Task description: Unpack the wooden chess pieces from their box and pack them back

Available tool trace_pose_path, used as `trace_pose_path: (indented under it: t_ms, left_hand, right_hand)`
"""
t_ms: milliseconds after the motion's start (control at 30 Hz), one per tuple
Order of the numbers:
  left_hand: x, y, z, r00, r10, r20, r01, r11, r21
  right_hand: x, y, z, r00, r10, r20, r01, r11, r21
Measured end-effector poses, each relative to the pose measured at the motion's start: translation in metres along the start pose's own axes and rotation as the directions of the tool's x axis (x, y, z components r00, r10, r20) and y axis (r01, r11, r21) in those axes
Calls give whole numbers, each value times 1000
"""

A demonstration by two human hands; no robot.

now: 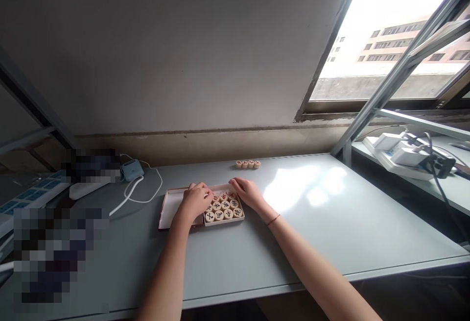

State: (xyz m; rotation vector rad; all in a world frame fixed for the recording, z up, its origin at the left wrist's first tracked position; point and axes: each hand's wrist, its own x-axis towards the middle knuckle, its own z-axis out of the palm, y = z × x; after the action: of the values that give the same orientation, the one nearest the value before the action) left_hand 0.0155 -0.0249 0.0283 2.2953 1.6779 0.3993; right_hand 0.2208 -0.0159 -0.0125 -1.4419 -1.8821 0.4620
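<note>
A shallow box [235,219] lies on the desk, filled with rows of round wooden Chinese chess pieces [225,205] marked in red and in black characters. Against its left side lies the open lid [172,203], its pale inside facing up. My left hand [197,199] bends over the seam between lid and box, its fingers closed at the far left corner; a pale bit of a piece shows at the fingertips. My right hand [248,192] grips the box's far right corner, fingers together along the rim. Some pieces beneath the hands are hidden.
Several more pieces [248,164] stand in a short row near the wall. At the left are a light blue adapter [132,169], a white cable [127,197] and a power strip [35,198]. Another loaded power strip [398,157] sits on the right-hand desk, past a metal post [362,100].
</note>
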Motion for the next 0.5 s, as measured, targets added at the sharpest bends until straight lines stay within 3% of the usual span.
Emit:
trace_pose_path:
  t_ms: [167, 500]
  left_hand:
    - [-1, 1, -3, 996, -53, 76, 55, 998, -27]
    - [-3, -3, -10, 995, -36, 96, 41, 998, -51]
  right_hand:
    - [1, 6, -2, 1000, -13, 14, 12, 999, 33]
    - [0, 7, 0, 1000, 6, 2, -6, 1000, -10]
